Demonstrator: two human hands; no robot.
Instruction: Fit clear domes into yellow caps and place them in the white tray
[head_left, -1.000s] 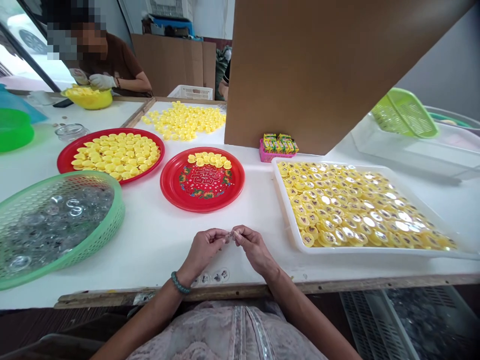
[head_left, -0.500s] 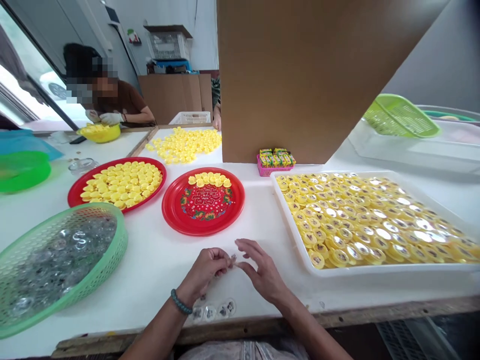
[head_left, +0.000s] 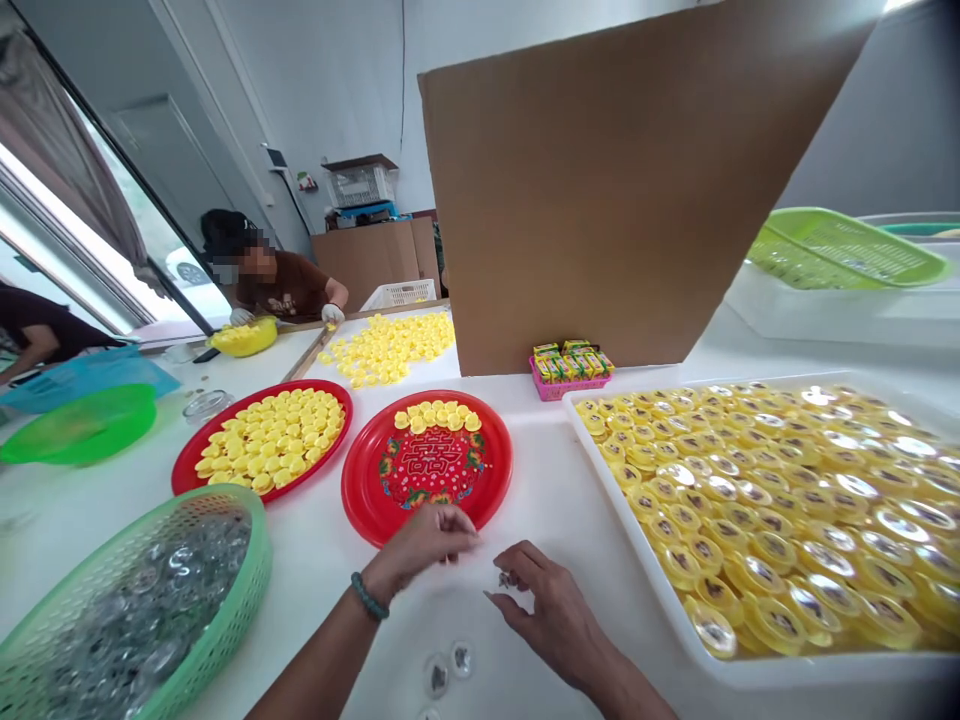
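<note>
Clear little disc (head_left: 506,579) lies just beside the curled, slightly parted fingers (head_left: 529,560) of the right hand (head_left: 555,615), a size that would call for a light, fingertip pinch. The left hand (head_left: 424,545) has its fingers pressed together, though whether they hold anything cannot be told. Open white worktop (head_left: 480,620) lies between and below the hands, with the rim of the red plate (head_left: 358,500) just above the left hand and the wall of the white tray (head_left: 645,590) near the right.

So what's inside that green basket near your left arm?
The green plastic basket holds a heap of clear, shiny round pieces; those underneath, and the basket's floor, are hidden by the top layer.
</note>
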